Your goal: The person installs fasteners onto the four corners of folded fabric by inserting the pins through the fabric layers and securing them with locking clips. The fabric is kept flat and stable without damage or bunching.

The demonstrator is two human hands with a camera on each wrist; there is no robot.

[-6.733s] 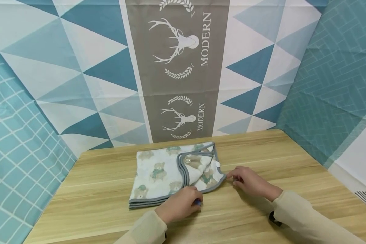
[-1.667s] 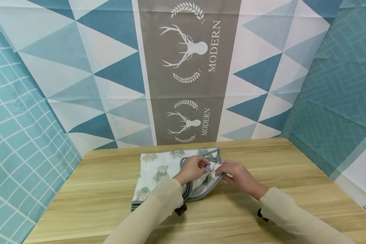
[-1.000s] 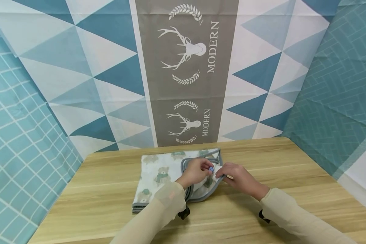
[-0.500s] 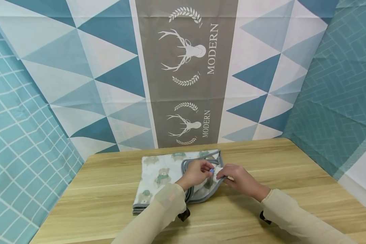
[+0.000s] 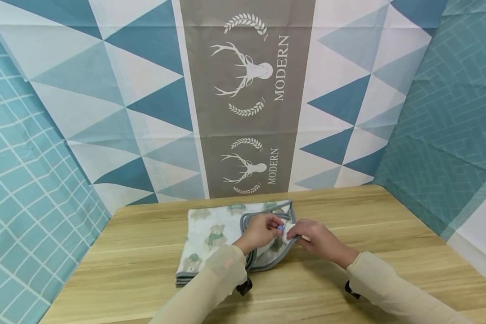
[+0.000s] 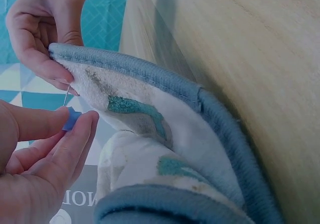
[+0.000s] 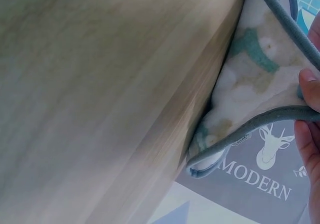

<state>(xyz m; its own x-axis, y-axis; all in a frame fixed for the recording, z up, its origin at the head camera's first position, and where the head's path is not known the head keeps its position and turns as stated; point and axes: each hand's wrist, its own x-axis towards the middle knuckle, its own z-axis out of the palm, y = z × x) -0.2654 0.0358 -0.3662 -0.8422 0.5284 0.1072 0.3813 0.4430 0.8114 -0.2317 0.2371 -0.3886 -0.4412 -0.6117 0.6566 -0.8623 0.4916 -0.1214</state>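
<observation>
A folded white blanket [image 5: 215, 236] with bear prints and grey-blue piping lies on the table, its right layers turned back. My left hand [image 5: 260, 231] is above the turned-back part and pinches a pin with a blue head [image 6: 71, 119] between thumb and fingers. In the left wrist view, the thin metal needle points at the cloth next to my right fingertips; whether its tip is in the fabric cannot be told. My right hand [image 5: 317, 237] pinches the blanket's piped corner and holds it raised off the wood. The right wrist view shows thumb and fingers on either side of that edge.
The wooden table [image 5: 146, 252] meets a patterned backdrop [image 5: 247, 112] of triangles and deer heads behind the blanket. Tiled-pattern sheets stand at the left and right. A dark wrist device [image 5: 244, 286] sits below the left cuff, another [image 5: 351, 289] below the right.
Since the earliest frame, my left hand has moved up and right from the blanket's front edge to the corner, and my right hand has lifted that corner. Both hands barely move in the last second.
</observation>
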